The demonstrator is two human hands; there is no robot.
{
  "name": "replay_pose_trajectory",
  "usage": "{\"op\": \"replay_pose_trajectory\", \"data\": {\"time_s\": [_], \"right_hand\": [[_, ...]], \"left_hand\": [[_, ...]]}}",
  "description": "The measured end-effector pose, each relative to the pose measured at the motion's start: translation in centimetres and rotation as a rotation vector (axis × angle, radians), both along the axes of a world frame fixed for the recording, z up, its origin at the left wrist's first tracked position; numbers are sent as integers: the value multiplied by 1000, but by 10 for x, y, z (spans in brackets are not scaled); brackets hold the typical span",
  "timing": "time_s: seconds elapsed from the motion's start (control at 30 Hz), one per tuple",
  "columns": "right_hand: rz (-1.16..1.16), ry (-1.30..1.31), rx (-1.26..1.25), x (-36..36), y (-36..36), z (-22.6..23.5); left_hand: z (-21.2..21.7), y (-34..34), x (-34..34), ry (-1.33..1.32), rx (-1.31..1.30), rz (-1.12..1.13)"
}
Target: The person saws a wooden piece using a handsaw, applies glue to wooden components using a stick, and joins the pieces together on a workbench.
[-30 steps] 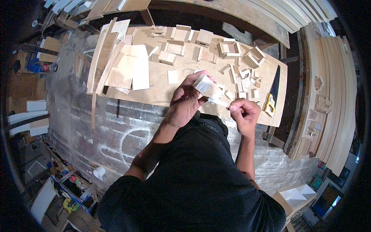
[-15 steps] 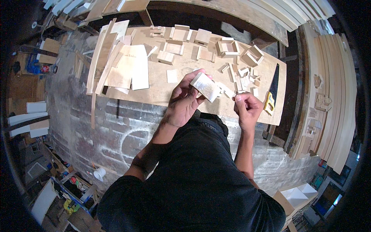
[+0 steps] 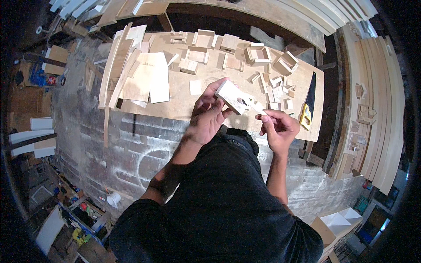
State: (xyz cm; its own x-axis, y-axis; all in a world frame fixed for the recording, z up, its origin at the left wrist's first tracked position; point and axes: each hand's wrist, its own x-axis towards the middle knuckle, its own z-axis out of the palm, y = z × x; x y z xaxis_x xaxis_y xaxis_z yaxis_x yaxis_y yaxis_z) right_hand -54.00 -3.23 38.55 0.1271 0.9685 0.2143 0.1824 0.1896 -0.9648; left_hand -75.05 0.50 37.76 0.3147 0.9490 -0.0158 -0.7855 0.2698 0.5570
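Wooden block [image 3: 229, 93], centre: partly hidden by left hand [image 3: 206, 120]. Black shirt [image 3: 219, 206], bottom: cut off. Boards [image 3: 322, 14], upper right: cut off.

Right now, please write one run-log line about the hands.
left hand: holds wooden block | right hand: pinches pale strip | handsaw: on worktop

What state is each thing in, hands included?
Left hand: closed on wooden block
Right hand: pinching thin strip
Wooden block: held above table
Thin strip: held; contact with wooden block unclear
Handsaw: lying on table, unheld
Two boxes, table's far right: open
White board: lying at table's left
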Motion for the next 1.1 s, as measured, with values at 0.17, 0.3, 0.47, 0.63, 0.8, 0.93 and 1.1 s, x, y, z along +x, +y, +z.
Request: {"op": "replay_pose_trajectory", "data": {"time_s": [0.17,0.3,0.47,0.63,0.8,0.93,1.1], "right_hand": [[-79,12,-32,-7,1,5],[-140,-43,35,-7,-1,6],[-109,-248,175,-10,-3,5],[-129,-355,255,-9,1,5],[-55,-383,190,-15,-3,7],[-192,-242,121,-14,4,-9],[-11,-319,183,-27,1,-2]], "left_hand": [[1,-1,-3,-9,1,-34],[-4,2,-6,-3,2,-58],[-2,1,-6,-3,-49,-71],[0,1,-8,33,-54,-55],[-1,2,-13,30,-48,-76],[-2,2,-16,27,-66,-68],[-7,1,-19,47,-84,-23]]}}
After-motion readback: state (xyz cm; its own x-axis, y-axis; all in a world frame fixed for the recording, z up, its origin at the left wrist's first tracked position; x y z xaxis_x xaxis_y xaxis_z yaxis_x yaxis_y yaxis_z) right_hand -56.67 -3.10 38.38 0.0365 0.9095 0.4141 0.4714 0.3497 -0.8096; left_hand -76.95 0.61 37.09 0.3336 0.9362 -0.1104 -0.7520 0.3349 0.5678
